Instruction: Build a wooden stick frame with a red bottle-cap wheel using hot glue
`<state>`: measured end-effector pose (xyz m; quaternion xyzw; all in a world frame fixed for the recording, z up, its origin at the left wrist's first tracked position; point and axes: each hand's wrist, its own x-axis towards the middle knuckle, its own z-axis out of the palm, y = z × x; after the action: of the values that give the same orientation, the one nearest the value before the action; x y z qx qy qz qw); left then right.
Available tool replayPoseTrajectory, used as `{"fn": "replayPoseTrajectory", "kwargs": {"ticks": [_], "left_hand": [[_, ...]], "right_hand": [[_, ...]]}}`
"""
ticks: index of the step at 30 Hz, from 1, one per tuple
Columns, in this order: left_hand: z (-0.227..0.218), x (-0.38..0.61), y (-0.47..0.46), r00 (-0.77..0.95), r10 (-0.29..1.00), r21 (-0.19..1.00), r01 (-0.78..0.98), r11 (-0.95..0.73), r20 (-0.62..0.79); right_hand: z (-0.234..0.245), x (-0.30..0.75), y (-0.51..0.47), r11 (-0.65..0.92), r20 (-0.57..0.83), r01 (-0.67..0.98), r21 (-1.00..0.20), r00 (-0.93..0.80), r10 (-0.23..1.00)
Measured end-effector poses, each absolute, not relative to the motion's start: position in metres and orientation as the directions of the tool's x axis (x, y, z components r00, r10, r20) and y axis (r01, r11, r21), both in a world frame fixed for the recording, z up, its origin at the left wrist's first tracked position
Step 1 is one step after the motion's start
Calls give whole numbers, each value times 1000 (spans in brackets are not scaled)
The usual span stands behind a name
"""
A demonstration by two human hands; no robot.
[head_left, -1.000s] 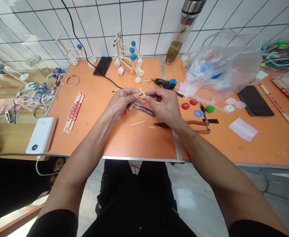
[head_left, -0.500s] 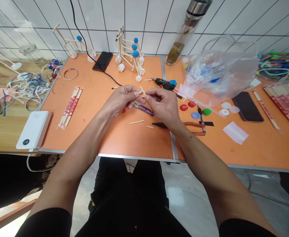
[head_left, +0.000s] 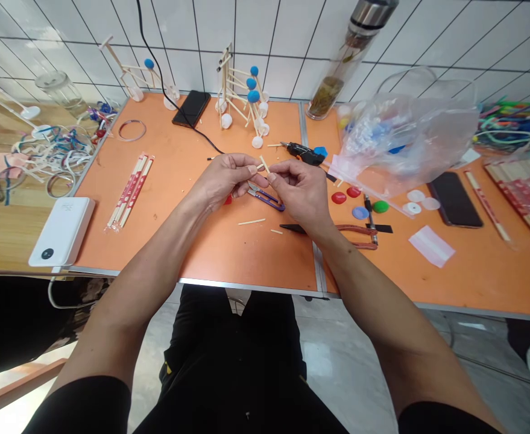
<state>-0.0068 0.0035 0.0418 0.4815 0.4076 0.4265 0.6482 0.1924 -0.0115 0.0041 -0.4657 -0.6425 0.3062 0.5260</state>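
- L hand (head_left: pixel 233 181): thumb & fingertips pinched on a thin stick piece (head_left: pixel 260 167), mostly hidden by the fingers; only its end shows.
- R hand (head_left: pixel 303 190): closed, thumb & forefinger gripping a short stick (head_left: pixel 265 164), pale wood, upper end sticking up at a tilt.
- Posn. of both pieces: btwn the two hands, above the orange worktop (head_left: pixel 210 247), ends v. close; can't tell if touching.
- Snips (head_left: pixel 270 200), 1 pr., purple handles: on worktop, under & btwn the hands, partly hidden.
- Cut sticks, 2, loose: longer one (head_left: pixel 252 222) & smaller offcut (head_left: pixel 277 231), nearer the front edge than the snips.
- Pliers (head_left: pixel 357 228), 1 pr., reddish handles, dark nose: lying across the metal joint strip, partly behind R wrist.
- Glue gun (head_left: pixel 304 153), black: just beyond R hand, nozzle pointing L.
- Stick frame (head_left: pixel 235 90), w/ blue balls & white round feet: standing nr. the tiled wall.
- Wrapped sticks (head_left: pixel 131 191), red-&-white sleeves: well to L of L hand.
- Power bank (head_left: pixel 62 231), white, w/ cable: at L front corner.
- Bottle caps, assorted: red (head_left: pixel 338 198), green (head_left: pixel 381 207), blue (head_left: pixel 360 212); R of R hand.
- Phones, 2, dark: one at back (head_left: pixel 191 109), one far R (head_left: pixel 455 200).
- Plastic bag (head_left: pixel 409 138), clear, mixed contents: back R.
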Motion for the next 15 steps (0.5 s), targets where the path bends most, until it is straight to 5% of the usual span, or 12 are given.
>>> {"fn": "replayPoseTrajectory", "kwargs": {"ticks": [15], "left_hand": [[44, -8, 3, 309, 947, 976, -162, 146, -90]], "right_hand": [[4, 192, -12, 393, 406, 273, -878, -9, 914]]}}
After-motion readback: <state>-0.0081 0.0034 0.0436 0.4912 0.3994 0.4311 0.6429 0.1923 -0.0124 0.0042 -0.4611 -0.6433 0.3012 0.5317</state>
